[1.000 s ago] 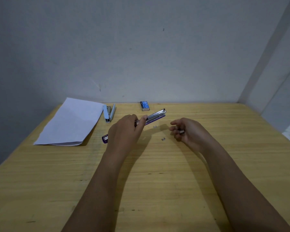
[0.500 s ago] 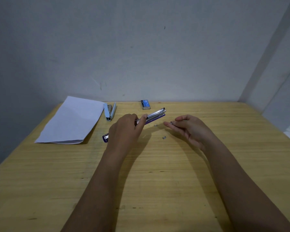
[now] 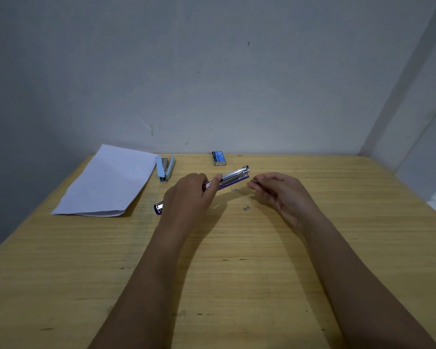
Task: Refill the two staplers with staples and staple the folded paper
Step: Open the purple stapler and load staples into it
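- Stapler (image 3: 233, 176) is lying open mid-table, the left hand (image 3: 189, 195) gripping its middle, likely steadying the tray's open end toward the right hand (image 3: 280, 190).
- Right hand is pinching what looks like a strip (image 3: 252, 183) (too small to be sure) just beside that end.
- Paper (image 3: 108, 182), blue stapler (image 3: 165, 168) and box (image 3: 219, 158) are sitting near the far edge, leaving room in front.

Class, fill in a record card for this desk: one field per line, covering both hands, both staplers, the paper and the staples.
Left hand: grips purple stapler, opened out
Right hand: pinches what looks like a staple strip near the stapler's tip
Blue stapler: lying beside folded paper
Staple box: at far table edge
Loose staples: two bits between the hands
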Motion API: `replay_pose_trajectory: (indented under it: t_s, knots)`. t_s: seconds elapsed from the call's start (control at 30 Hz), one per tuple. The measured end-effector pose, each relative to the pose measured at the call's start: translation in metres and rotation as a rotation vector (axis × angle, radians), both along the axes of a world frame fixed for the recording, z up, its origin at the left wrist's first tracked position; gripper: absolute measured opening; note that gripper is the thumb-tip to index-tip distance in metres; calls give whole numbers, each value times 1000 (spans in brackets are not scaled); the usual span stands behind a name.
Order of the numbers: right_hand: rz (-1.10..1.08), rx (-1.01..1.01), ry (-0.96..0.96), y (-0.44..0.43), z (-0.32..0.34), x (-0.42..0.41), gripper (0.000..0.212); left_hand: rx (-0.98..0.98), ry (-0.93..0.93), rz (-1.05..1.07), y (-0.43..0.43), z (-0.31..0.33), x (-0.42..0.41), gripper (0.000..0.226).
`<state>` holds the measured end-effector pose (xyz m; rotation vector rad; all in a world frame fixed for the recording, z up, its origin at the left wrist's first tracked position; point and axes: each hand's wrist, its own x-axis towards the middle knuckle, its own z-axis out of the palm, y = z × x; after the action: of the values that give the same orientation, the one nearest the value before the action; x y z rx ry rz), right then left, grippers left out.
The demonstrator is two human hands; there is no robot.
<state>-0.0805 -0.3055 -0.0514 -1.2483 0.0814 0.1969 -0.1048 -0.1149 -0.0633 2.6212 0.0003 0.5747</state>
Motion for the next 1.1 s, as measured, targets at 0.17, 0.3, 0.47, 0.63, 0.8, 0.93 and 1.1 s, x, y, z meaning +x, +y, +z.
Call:
replay_pose_trajectory:
  t_s: [0.17,0.3,0.47,0.63,0.8,0.93,1.1]
  knots:
    - [-3,-54,-62,-1,1,-2,8,-2,-6,-10,0,1,0,51]
    - [-44,8,-82,-3,1,-1,7,-4,-7,-20,0,2,-1,52]
    - [-44,19,-172,-3,0,-1,11,13,-3,-22,0,3,-2,51]
    - [-167,-294,-414,-1,0,-2,8,31,-19,-37,0,4,-4,50]
    - [-105,-611,-681,2,-5,-4,11,33,-21,-87,-1,5,-5,49]
    - [-21,-646,-771,5,-8,-6,23,49,-18,-100,-2,5,-5,47]
    - [-31,-651,-794,6,-7,-6,25,62,-22,-101,-2,5,-5,47]
